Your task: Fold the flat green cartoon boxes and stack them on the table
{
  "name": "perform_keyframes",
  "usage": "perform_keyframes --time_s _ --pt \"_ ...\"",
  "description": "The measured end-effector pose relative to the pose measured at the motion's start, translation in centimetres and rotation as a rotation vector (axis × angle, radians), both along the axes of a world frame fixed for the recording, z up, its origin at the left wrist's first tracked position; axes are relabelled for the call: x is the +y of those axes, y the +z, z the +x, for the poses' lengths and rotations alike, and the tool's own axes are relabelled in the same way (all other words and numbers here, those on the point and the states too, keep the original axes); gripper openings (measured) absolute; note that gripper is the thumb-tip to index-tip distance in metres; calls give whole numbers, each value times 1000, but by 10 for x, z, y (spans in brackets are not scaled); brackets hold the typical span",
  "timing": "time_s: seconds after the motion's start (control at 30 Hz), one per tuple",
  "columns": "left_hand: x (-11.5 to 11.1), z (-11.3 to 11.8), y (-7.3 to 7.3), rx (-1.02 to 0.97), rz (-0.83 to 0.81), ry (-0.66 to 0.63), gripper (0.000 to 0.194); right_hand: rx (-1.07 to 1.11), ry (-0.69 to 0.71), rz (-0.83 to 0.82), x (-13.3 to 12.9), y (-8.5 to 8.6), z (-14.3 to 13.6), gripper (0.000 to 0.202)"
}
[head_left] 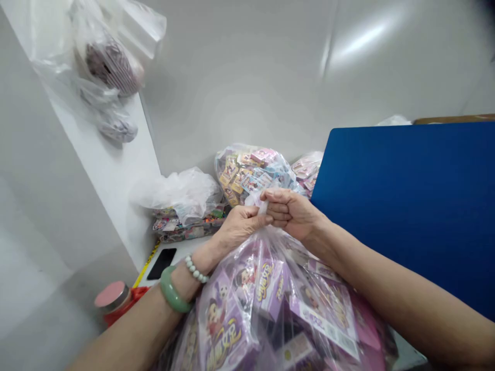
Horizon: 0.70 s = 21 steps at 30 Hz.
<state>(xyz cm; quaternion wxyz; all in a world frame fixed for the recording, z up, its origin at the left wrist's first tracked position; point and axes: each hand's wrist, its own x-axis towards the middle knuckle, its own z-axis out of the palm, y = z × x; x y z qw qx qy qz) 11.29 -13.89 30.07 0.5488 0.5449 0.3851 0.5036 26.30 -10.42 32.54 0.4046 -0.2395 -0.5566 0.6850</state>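
A large clear plastic bag (pixel 266 288) full of purple printed boxes fills the lower middle. Its neck is gathered and twisted at the top. My left hand (pixel 245 222) pinches this neck from the left, thumb and fingers closed around it. My right hand (pixel 292 214) is curled against the upper end of the neck from the right, its fingers wrapped on the plastic. The two hands touch or nearly touch. Beaded and green bangle bracelets (pixel 174 289) circle my left wrist.
Behind stands another clear bag of small colourful boxes (pixel 251 172). White plastic (pixel 181 193) lies on a stack of packets at left, near a black phone (pixel 161 264) and a pink-lidded container (pixel 113 298). A blue panel (pixel 410 206) rises at right. Plastic bags (pixel 108 67) hang upper left.
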Motion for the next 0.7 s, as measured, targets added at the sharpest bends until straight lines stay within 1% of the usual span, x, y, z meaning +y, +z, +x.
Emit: perform_keyframes --time_s 0.07,0.1,0.17,0.23,0.3,0.33,0.4,0.47,0.53,0.6,0.7 --pt "-1 -3 -4 54 97 36 32 6 -29 30 1 5 3 14" --pt "-2 -4 -6 46 130 54 30 8 -56 52 3 6 6 13" --pt "-3 -7 -10 -44 118 47 28 15 -128 59 10 5 12 11" --pt "-5 -8 -13 -145 81 11 33 2 -185 1 20 -2 20 10" --pt "-8 -9 -16 -174 86 8 39 -8 -222 -55 31 -13 27 13" --pt "-11 -9 -17 -157 109 27 41 -5 -241 -61 35 -18 31 16" --pt "-15 -10 -19 -60 173 73 40 10 -284 -48 42 -27 37 21" --pt "-17 -12 -21 81 231 133 39 18 -330 -53 45 -29 41 23" --pt "-13 -14 -22 206 257 193 40 18 -372 -92 43 -25 42 21" --pt "-3 -15 -22 290 236 239 41 40 -391 -101 36 -15 38 19" --pt "11 -13 -22 408 220 253 38 119 -349 2 13 3 20 15"
